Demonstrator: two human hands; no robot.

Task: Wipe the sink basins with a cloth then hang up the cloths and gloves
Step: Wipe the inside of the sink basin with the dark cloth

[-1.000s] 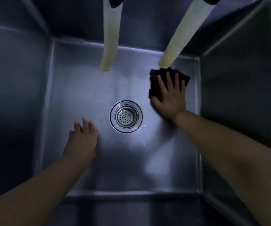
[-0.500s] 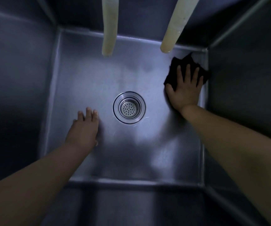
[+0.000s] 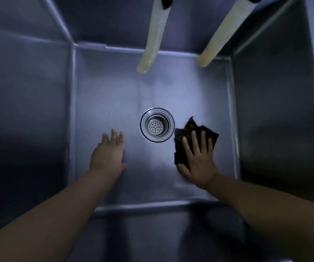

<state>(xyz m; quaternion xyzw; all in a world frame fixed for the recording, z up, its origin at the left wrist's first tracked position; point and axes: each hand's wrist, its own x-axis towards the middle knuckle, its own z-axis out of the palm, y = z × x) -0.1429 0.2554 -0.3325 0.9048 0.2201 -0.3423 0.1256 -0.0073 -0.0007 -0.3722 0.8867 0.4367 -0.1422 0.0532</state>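
Down on the sink basin [image 3: 99, 95] floor, a dark cloth [image 3: 185, 138] is pressed flat under the right hand [image 3: 199, 159], fingers spread, just right of the drain [image 3: 157, 125]. Nothing is held by the left hand [image 3: 108, 155], laid open-palmed left of the drain.

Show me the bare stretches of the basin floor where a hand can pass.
Free: the far floor between the drain and the two hoses, and the near strip below both wrists. Crowded: the left hand lies flat left of the drain; the right hand presses the cloth beside its right rim.
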